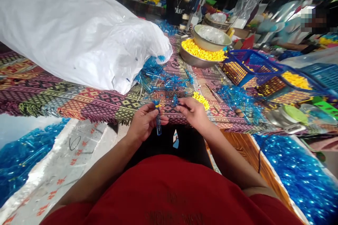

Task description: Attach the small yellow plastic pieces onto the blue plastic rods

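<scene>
My left hand (pixel 144 121) is closed around a translucent blue plastic tube (pixel 158 126), held upright at the table's front edge. A small yellow piece (pixel 157 105) shows near the tube's top, by my thumb. To its right, my right hand (pixel 194 111) pinches a small blue plastic piece (pixel 175 100) at its fingertips; its exact shape is too small to make out. Just beyond my right hand lies a little heap of small yellow pieces (pixel 201 100). Loose blue plastic parts (pixel 169 81) are scattered on the patterned tablecloth (pixel 111 107) in front of both hands.
A large white sack (pixel 87 31) covers the left of the table. Right of centre stand a metal basin of yellow pieces (pixel 203 52), a bowl (pixel 211 42) and blue baskets (pixel 245 72). Boxes of blue parts (pixel 295 172) flank me. Two people (pixel 175 7) are farther back.
</scene>
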A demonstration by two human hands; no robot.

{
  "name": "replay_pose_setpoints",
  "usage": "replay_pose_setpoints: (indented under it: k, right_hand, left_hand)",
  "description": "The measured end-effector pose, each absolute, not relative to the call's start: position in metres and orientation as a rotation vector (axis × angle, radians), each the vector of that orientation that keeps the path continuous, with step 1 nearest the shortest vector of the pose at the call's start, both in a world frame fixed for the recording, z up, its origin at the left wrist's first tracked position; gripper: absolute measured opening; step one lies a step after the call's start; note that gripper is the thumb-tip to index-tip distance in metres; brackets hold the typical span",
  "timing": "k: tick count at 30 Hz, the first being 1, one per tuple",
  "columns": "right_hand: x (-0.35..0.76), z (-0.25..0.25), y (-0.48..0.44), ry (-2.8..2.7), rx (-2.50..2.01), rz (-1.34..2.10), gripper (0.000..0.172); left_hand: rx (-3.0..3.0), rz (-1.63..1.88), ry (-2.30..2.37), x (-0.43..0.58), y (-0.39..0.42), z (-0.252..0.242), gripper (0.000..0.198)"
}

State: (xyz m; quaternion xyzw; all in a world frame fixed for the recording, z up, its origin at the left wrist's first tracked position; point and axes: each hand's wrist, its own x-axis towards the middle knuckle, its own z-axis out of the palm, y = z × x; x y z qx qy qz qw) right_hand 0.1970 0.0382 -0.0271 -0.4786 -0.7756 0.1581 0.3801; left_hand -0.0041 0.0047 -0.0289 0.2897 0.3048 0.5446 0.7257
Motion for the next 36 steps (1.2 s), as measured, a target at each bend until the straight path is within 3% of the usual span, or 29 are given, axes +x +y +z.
replay_pose_setpoints:
  k: [4,8,36]
  right_hand:
    - [0.183,-0.020,0.024,-1.356,-1.047,1.179,0.026]
    - [0.173,-0.017,0.017,-1.039,-0.951,1.482,0.032]
    - [0.171,-0.023,0.007,-1.042,-0.995,1.262,0.017]
  left_hand:
    - [0.676,1.235,0.692,0.009,0.003,-0.025,0.031]
    - [0.756,1.234,0.733,0.020,0.000,-0.024,0.027]
    - [1.149,1.151,0.831,0.030,-0.004,-0.030,0.028]
